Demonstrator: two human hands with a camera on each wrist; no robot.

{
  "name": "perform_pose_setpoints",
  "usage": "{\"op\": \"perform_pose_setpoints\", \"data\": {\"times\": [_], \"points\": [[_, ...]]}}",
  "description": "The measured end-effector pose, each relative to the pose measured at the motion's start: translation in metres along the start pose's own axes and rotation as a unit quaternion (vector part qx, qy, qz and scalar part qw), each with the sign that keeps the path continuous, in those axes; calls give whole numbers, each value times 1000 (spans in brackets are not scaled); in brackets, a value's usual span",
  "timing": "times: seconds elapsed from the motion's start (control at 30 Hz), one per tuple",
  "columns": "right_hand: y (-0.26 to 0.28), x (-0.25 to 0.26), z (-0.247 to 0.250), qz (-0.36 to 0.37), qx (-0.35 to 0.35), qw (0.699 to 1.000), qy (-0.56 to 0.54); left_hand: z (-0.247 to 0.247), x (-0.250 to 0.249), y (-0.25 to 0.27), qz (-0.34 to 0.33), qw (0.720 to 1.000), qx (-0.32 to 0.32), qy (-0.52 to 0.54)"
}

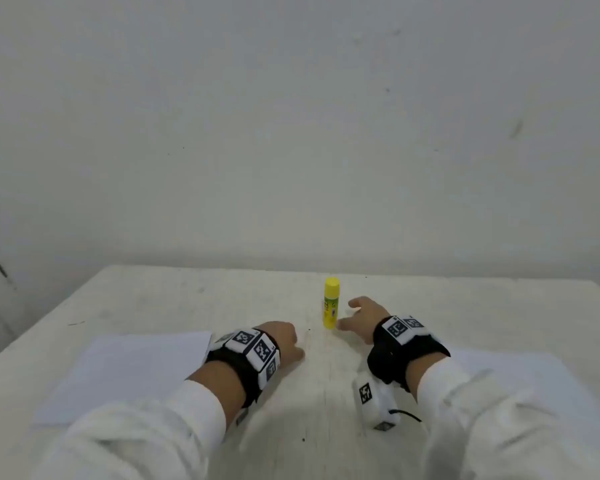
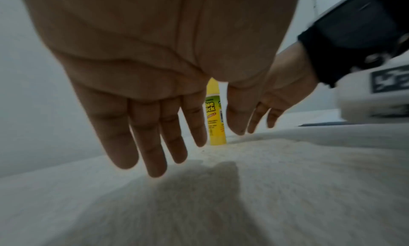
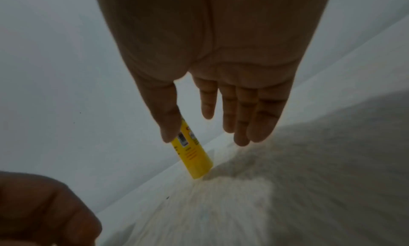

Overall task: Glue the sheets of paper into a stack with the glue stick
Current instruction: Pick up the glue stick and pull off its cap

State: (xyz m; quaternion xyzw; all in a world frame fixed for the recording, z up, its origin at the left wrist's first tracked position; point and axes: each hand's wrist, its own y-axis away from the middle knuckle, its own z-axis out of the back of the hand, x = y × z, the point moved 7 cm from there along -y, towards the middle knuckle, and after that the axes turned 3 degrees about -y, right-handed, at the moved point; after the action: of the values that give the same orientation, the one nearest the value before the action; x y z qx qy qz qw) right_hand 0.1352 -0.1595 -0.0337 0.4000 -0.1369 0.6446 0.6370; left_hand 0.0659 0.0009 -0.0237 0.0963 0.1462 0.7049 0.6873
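While the glue stick (image 1: 330,303) stands upright on the table (image 1: 187,299) with its cap on, my right hand (image 1: 361,317) is spread just beside it and holds nothing. My left hand (image 1: 284,341) hangs relaxed and empty too. I judge the tube light, stiff and smooth, best pinched round its lower body. Sheets of paper (image 1: 129,372) lie at my left.

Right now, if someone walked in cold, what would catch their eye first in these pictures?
The yellow glue stick standing upright mid-table, the one bright thing on the pale table. The right hand is open beside it, not gripping; the left hand hovers open nearby. White paper sheets lie at the left.
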Motion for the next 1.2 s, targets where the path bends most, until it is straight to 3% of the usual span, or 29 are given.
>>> {"op": "perform_pose_setpoints", "data": {"times": [0.17,0.33,0.47,0.53,0.63,0.73,0.87,0.93,1.03,1.1,1.2], "points": [[-24,10,-9,3,36,999,12,-3,-1,-12,4,1000,-4,1],[-15,21,-10,42,19,996,78,-1,5,-14,1,1000,-11,-3],[9,30,-16,78,52,994,53,7,2,-9,-19,994,-19,102],[25,35,-18,101,62,993,3,16,-4,-2,-52,969,-41,238],[51,46,-17,141,54,988,-28,28,-11,11,-98,896,-62,429],[70,53,-12,163,49,985,-27,32,-12,16,-108,870,-86,474],[78,48,11,113,48,992,-36,32,-11,20,-107,833,-83,537],[76,54,24,122,35,985,-120,30,-11,21,-110,832,-78,539],[79,74,28,178,55,937,-295,28,-12,25,-119,844,-64,518],[80,84,25,205,63,924,-315,27,-12,26,-124,848,-56,513],[80,89,25,224,20,934,-279,30,-12,31,-128,850,-56,508]]}}
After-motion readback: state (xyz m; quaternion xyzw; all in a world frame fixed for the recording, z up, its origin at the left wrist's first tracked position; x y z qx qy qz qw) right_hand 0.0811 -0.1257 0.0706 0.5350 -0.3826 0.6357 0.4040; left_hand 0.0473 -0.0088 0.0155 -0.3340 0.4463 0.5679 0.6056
